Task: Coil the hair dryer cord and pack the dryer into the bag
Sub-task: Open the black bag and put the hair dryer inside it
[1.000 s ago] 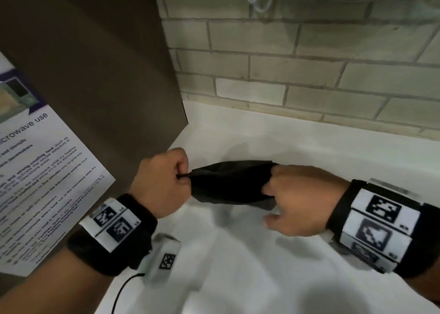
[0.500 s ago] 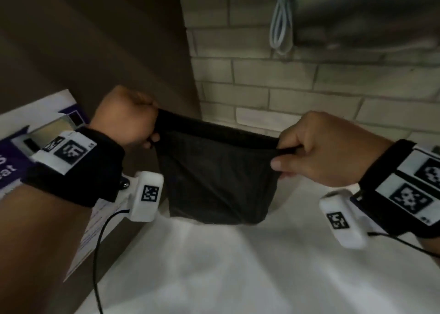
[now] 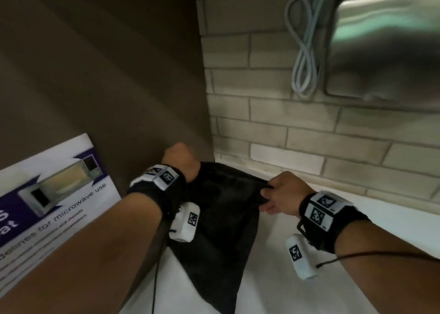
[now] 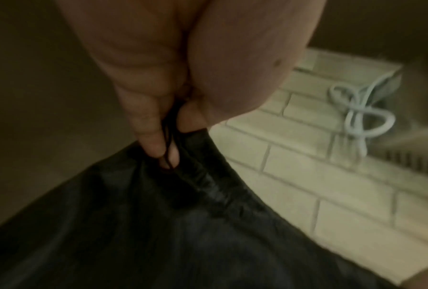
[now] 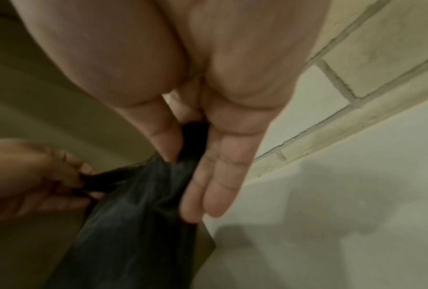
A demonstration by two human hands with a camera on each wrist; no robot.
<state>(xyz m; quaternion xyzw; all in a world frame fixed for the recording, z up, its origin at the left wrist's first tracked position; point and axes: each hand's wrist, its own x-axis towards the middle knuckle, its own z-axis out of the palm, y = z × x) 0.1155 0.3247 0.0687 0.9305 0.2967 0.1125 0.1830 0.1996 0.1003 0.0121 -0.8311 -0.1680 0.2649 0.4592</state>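
Bag: limp black drawstring fabric bag (image 3: 223, 218) hangs between both hands above the white counter (image 3: 357, 230), mouth barely parted
Left hand (image 3: 181, 161): fingers pinch the rim and drawstring
Right hand (image 3: 283, 192): thumb and forefinger pinch the opposite rim, other fingers straight
Dryer: not in view
Technique: likely best to pull rims apart evenly, keeping the mouth wide and facing up

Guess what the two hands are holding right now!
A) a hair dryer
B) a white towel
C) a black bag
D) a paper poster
C: the left hand and the right hand each pinch the top edge of the black bag, which hangs between them above the white counter.
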